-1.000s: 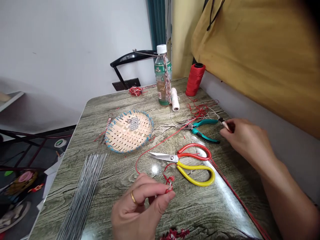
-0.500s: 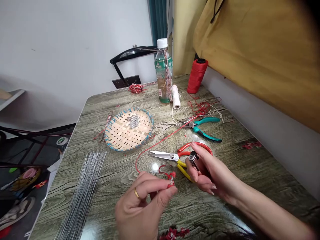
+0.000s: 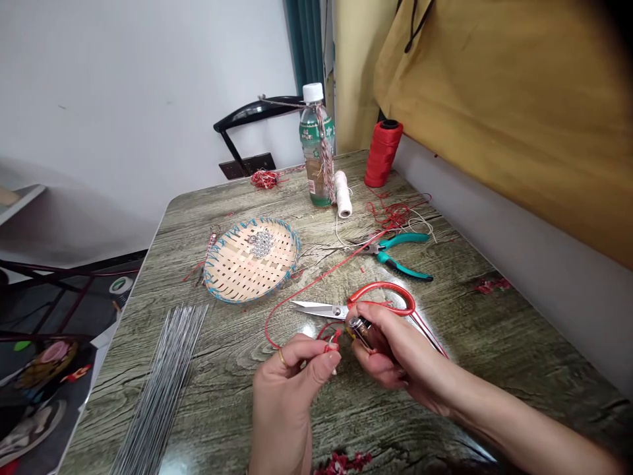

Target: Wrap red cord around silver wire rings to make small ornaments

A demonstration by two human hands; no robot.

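Thumb and forefinger of my left hand (image 3: pixel 291 382) pinch a knotted red cord (image 3: pixel 336 338) with a small silvery piece in it. My right hand (image 3: pixel 390 343) is closed around a lighter (image 3: pixel 362 332), its metal top pointing at the cord and close to it. Whether a flame burns there I cannot make out. Just beyond the hands lie scissors (image 3: pixel 321 309) with a red handle loop, blades pointing left; my right hand hides part of them. From near my left hand a red strand (image 3: pixel 316 280) curves back across the table.
A woven bamboo tray (image 3: pixel 232 280) holds small silvery pieces. Thin metal wires (image 3: pixel 163 382) lie at the left. Teal-handled pliers (image 3: pixel 403 254), a white thread spool (image 3: pixel 343 194), a red thread spool (image 3: pixel 384 153) and a bottle (image 3: pixel 316 145) are farther back.
My right hand has moved left with the lighter, bringing it near the cord. My left hand has turned slightly and still pinches the cord. The view has shifted a little.
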